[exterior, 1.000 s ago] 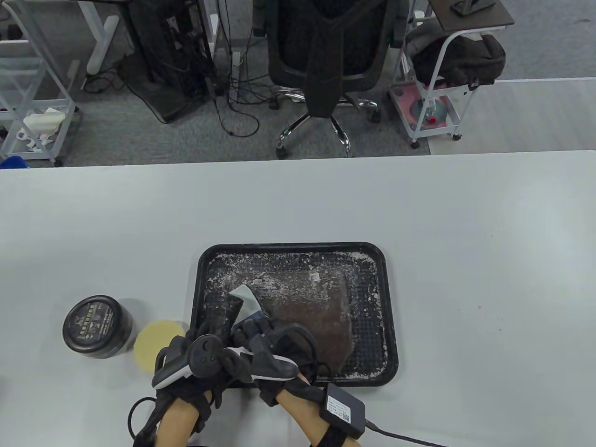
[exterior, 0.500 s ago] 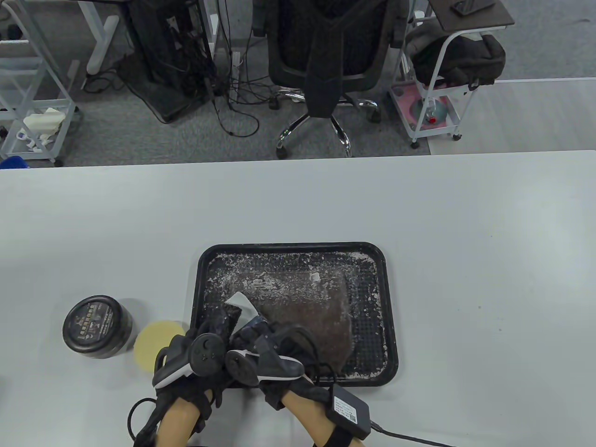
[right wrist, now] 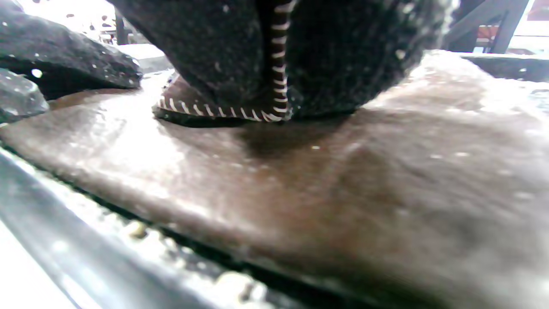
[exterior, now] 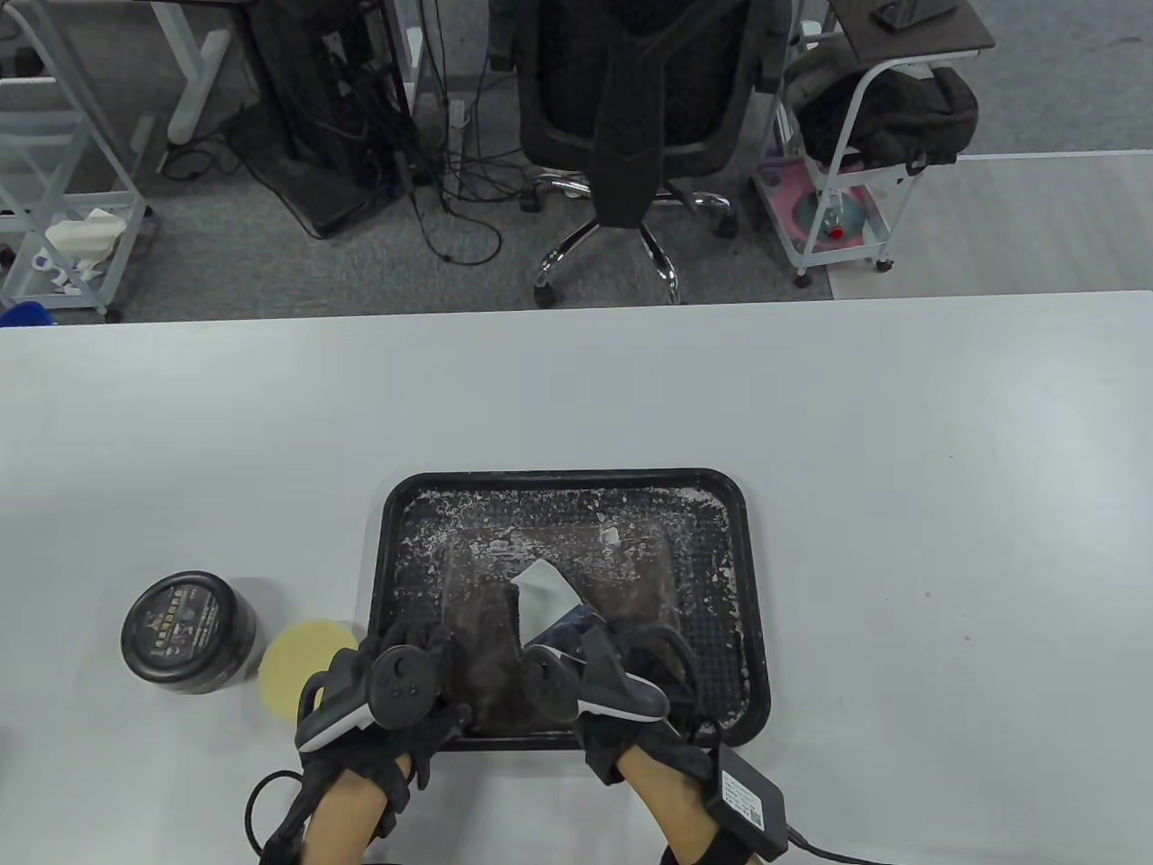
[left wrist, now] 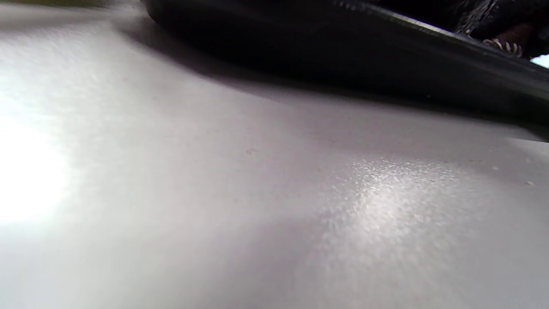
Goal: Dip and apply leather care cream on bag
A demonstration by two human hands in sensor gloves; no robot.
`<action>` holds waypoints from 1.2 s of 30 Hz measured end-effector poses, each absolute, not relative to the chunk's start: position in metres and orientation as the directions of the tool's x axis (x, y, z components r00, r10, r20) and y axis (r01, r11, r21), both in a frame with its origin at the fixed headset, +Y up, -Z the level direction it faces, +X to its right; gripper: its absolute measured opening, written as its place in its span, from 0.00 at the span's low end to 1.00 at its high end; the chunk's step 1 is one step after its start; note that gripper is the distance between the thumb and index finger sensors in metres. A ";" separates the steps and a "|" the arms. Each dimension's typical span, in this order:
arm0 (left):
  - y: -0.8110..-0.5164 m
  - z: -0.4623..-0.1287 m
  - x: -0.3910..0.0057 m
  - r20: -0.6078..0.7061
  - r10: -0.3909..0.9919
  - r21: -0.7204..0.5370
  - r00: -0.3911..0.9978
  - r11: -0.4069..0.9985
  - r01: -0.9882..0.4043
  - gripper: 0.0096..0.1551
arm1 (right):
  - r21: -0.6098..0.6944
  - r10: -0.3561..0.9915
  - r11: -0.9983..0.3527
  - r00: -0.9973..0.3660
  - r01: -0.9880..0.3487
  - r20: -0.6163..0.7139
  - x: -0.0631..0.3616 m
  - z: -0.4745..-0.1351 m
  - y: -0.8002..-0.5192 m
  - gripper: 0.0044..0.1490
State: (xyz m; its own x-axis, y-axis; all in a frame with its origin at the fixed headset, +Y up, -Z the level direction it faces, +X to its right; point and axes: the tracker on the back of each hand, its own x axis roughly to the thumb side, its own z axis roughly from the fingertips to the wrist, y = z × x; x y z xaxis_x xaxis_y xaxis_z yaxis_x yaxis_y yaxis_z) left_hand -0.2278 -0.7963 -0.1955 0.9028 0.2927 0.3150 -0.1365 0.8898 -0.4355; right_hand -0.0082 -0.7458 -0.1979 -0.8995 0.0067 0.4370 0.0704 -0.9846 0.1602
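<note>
Table point(exterior: 901, 432) in pale grey carries a black tray point(exterior: 755, 586) speckled with white residue near its front edge. The brown leather bag point(exterior: 630, 577) lies flat inside the tray. Left of the tray stand a black cream jar point(exterior: 187, 632) and, just beside it, a round yellow sponge point(exterior: 302, 662). The right hand point(exterior: 599, 680) presses a white cloth point(exterior: 545, 595) onto the bag, fingers curled over the cloth. The left hand point(exterior: 392, 689) rests at the tray's near left corner; whether its fingers grip anything cannot be told.
</note>
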 end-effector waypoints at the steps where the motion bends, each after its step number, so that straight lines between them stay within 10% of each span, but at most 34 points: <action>1: -0.796 -0.196 -0.228 0.314 0.293 -0.436 0.903 0.889 -0.137 0.50 | 0.162 -0.002 -0.984 -0.902 0.079 0.431 -0.005 -0.198 -0.745 0.27; 36: -0.796 -0.196 -0.227 0.320 0.295 -0.433 0.900 0.891 -0.138 0.48 | 0.085 -0.118 -0.985 -0.950 0.149 0.289 0.046 -0.182 -0.737 0.27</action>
